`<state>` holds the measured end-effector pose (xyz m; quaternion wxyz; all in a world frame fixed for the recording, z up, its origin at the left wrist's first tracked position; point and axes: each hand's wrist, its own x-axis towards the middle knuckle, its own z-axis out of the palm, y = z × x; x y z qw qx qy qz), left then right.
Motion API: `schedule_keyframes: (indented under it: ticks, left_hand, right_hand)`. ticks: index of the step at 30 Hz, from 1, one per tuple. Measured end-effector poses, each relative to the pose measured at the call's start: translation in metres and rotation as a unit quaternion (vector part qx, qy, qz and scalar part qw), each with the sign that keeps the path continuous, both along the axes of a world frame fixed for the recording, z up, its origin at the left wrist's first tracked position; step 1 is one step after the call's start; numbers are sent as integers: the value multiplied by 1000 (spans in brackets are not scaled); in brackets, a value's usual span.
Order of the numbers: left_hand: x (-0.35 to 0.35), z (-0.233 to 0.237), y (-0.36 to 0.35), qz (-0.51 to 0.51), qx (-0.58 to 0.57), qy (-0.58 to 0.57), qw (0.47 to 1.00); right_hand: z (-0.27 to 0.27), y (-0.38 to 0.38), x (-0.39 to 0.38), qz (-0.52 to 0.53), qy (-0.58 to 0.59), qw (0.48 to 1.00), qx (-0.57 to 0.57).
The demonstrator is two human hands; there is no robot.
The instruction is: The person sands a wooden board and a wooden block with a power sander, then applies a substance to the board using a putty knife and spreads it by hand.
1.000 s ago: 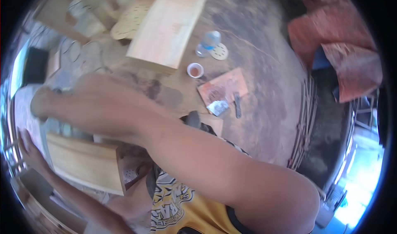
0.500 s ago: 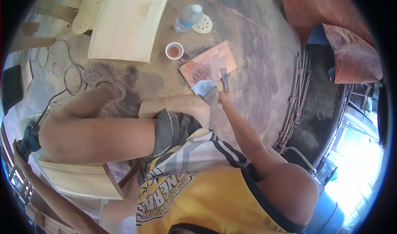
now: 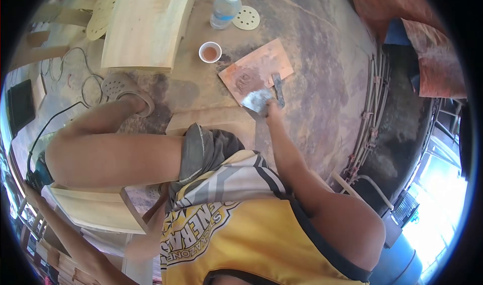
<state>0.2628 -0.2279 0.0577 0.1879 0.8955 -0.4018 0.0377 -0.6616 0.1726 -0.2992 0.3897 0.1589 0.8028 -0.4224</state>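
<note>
My right hand is closed on a wide putty knife, whose pale blade lies over the lower edge of a reddish board. Brown paste is smeared on that board. A narrow dark scraper lies just right of the hand, its upper end on the board. At the far left edge, my left hand is wrapped on a teal corded power tool beside my knee; its fingers are partly hidden.
A white cup of brown liquid, a water bottle and a perforated sanding disc are on the floor past the board. Curved wooden panels stand left and below. Pipes run along the right; a cord loops at left.
My right hand has let go of the narrow scraper, which now lies down, and has taken hold of the wide putty knife. The left hand stays at the power tool. The view has shifted slightly.
</note>
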Motion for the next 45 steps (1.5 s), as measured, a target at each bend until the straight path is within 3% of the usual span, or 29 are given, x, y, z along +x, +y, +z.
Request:
schedule_keyframes:
  ticks: [1,3,7,8,10,12,13,14,16,17,18,19,20,22,23,24,27,29,31,33,35,39,43,45]
  left_hand:
    - [-5,1,4,2,9,-33,999]
    - [-15,4,13,2,21,-81,997]
    - [-30,-3,22,-21,32,-119,992]
    - [-62,-3,28,-57,18,-116,992]
    - [-56,-10,28,-83,9,-73,994]
    - [-43,-7,26,-121,56,-58,989]
    - [-60,1,31,-127,112,-159,972]
    - [-44,-16,32,-187,34,-231,954]
    - [-76,-14,51,-210,3,-324,923]
    - [-68,-27,60,-271,-59,-368,888]
    - [-84,-24,70,-320,-69,-389,861]
    - [-115,-14,77,-347,-126,-251,895]
    - [-139,-6,87,-361,-152,-226,892]
    - [-127,-10,93,-370,-163,-187,895]
    - [-138,-19,101,-283,-193,-237,909]
    - [-143,-14,108,-274,-182,-192,925]
    - [-137,22,112,-275,-143,-118,943]
    - [-129,32,107,-310,-55,-10,949]
    - [-122,42,104,-302,-40,-8,952]
    - [-113,46,104,-324,-12,55,944]
    - [-103,43,103,-331,-26,49,942]
    - [-84,33,92,-335,-47,-21,941]
    - [-75,40,100,-319,-33,11,947]
    - [-67,33,102,-353,-87,-28,931]
  right_hand:
    - [-9,15,-17,2,-1,1000,-2]
    - [-47,58,-61,-54,-112,973,-196]
    - [77,13,-74,-44,-146,958,-242]
    - [110,-9,-70,-31,-133,957,-257]
    - [167,-62,-61,-4,-115,951,-287]
    - [208,-110,-45,80,-158,912,-369]
    - [217,-128,-44,99,-163,905,-379]
    - [224,-150,-42,146,-170,882,-415]
    - [246,-199,-25,240,-179,832,-466]
    - [263,-221,-7,285,-182,808,-483]
    - [288,-241,22,291,-136,822,-470]
    - [308,-263,42,376,-125,778,-488]
    - [324,-287,63,474,-187,700,-501]
    - [350,-312,129,501,-214,626,-559]
    - [359,-322,163,522,-252,593,-559]
    - [370,-326,191,523,-269,580,-563]
    - [385,-331,247,536,-288,550,-573]
    - [383,-318,279,557,-251,575,-543]
    - [402,-306,316,613,-314,527,-499]
    - [401,-294,338,612,-349,516,-487]
    - [403,-285,358,557,-400,551,-475]
    - [408,-285,379,532,-417,545,-496]
    - [419,-289,379,556,-409,527,-496]
    - [421,-291,377,555,-394,510,-526]
